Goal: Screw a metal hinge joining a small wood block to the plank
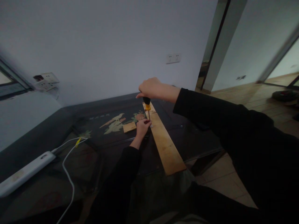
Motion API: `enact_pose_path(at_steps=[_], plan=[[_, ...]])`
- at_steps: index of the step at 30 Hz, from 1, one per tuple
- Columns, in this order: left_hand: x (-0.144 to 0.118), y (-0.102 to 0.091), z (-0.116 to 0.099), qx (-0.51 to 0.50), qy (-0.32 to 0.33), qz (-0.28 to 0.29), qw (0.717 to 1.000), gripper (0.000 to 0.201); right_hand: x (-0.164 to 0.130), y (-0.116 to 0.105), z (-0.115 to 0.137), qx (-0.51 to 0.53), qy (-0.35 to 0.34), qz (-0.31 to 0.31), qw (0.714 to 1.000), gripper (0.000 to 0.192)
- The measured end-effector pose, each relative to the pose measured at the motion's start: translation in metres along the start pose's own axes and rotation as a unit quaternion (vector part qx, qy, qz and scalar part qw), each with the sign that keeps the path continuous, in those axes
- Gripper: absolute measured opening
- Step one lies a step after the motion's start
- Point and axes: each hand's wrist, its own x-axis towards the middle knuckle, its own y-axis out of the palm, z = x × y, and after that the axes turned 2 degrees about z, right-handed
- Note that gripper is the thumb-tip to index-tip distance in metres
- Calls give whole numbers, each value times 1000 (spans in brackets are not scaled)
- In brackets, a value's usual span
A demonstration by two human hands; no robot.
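My right hand [151,87] is wrapped round the handle of a screwdriver [148,106], black and yellow, held upright with its shaft pointing down. The tip meets a small, light-coloured metal piece [151,126] on a long wooden board [166,146]. My left hand [142,127] is low beside the shaft, its thumb and fingers pinched close to the tip at the board's left edge. What the left fingers pinch is too small to make out. The board lies lengthwise away from me, its near end at the table's front edge.
A small square wood piece [129,127] lies left of my left hand on the dark table [112,113] with inlaid bird and flower decoration. A white power strip [26,172] and its white cable [67,171] lie at the left. Behind stands a wall with sockets [173,58].
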Motion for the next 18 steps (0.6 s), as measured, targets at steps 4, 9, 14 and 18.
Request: enact_pose_path(at_steps=[4, 9, 14, 18], plan=[[-1, 0, -2, 9, 0, 1, 1000, 9, -2, -10, -6, 42, -60, 69, 995, 39], [0, 0, -1, 7, -1, 2, 1000, 9, -3, -8, -1, 10, -48, 42, 998, 33], [2, 1, 1, 1, -11, 9, 1000, 9, -2, 4, 7, -35, 1, -19, 999, 43], [4, -3, 1, -15, -29, 28, 999, 13, 0, 3, -2, -8, 0, -2, 1000, 48]])
